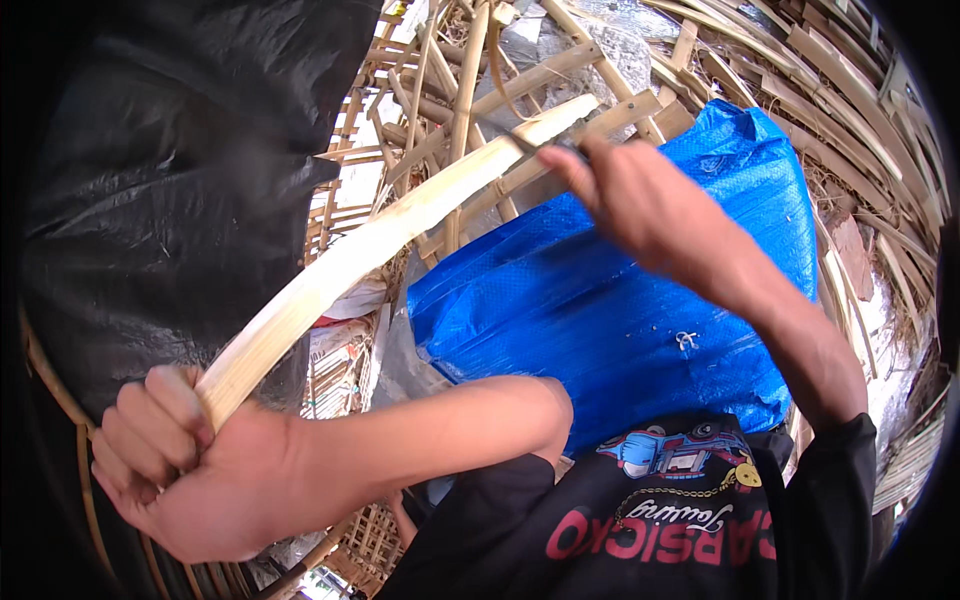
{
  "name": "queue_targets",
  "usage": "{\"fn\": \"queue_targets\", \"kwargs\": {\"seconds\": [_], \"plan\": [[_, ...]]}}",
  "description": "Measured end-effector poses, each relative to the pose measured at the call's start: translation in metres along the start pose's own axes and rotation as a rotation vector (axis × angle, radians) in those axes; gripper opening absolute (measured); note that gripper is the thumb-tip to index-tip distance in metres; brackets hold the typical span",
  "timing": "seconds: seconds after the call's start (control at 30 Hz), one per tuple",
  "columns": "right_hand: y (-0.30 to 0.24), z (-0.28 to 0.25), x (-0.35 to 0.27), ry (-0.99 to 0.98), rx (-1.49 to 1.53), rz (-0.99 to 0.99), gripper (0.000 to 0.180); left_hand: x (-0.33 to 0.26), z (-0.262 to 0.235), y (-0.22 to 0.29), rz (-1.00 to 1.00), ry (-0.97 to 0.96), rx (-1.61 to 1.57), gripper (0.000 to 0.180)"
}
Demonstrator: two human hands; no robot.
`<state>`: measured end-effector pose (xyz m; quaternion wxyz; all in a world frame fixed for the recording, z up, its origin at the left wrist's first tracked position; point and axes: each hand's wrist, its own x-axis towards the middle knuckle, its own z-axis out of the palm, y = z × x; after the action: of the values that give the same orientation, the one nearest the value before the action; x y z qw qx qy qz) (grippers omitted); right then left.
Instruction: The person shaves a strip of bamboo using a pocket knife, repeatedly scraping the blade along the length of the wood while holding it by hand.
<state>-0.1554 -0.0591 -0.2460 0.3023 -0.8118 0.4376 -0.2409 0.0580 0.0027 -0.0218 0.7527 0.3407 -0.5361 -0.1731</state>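
Observation:
A long pale bamboo strip (365, 250) slants across the view, from the lower left up to the upper middle. My left hand (190, 460) is closed in a fist round its near end. My right hand (630, 195) grips a knife whose handle is mostly hidden by the fingers. The dark, slightly blurred knife blade (522, 144) lies against the strip near its far end; how deep it bites, I cannot tell. Under my right forearm a blue woven plastic sheet (610, 310) covers my lap, with a small curled pale shaving (686, 341) on it.
Beyond the strip stands a bamboo lattice frame (462, 120). Split bamboo strips (850, 95) are heaped at the far right. Black plastic sheeting (180, 180) hangs on the left. A woven bamboo basket (372, 540) is below my left forearm.

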Motion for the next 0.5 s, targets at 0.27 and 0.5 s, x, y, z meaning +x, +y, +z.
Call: {"fn": "queue_targets", "kwargs": {"seconds": [0.27, 0.5], "plan": [[0.025, 0.023, 0.017, -0.109, -0.042, -0.043, 0.037, 0.01, -0.027, 0.002, -0.058, -0.106, -0.028, 0.03], [0.036, 0.008, 0.03, -0.204, -0.121, 0.016, 0.038, 0.018, -0.061, -0.013, -0.007, -0.047, 0.039, 0.031]]}}
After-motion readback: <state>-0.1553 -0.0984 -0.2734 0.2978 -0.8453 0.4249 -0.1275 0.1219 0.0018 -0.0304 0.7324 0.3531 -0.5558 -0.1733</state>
